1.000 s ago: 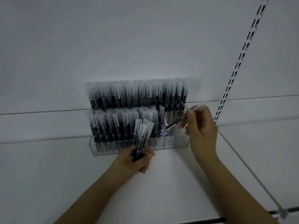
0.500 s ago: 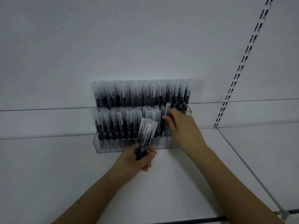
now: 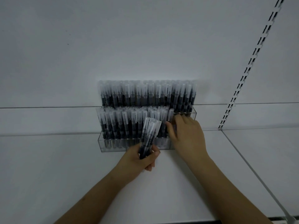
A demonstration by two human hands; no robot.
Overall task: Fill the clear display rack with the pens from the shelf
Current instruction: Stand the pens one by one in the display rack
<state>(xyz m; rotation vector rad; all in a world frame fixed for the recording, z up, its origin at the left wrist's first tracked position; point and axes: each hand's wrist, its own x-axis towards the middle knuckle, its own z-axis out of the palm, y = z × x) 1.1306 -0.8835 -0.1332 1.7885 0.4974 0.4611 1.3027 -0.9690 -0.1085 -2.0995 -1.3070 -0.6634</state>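
Observation:
A clear two-tier display rack (image 3: 113, 145) stands on the white shelf against the back wall. Its rear row (image 3: 145, 94) is packed with black pens with frosted caps. The front row (image 3: 123, 123) is filled from the left to about two thirds across. My left hand (image 3: 142, 160) grips a bundle of several pens (image 3: 149, 135) upright just in front of the rack. My right hand (image 3: 187, 138) is at the front row's right end, thumb and fingers either side of one upright pen (image 3: 171, 114) standing in the rack. The hand hides the row's right end.
The white shelf (image 3: 64, 175) spreads left and in front of the rack. A slotted metal upright (image 3: 242, 78) runs up the wall at the right. A thin divider rail (image 3: 258, 173) crosses the shelf diagonally. The shelf's dark front edge (image 3: 194, 221) lies at the bottom.
My right hand brought a single pen from the right, tipped it upright and set it into the front row. My left hand with the bundle stayed nearly still.

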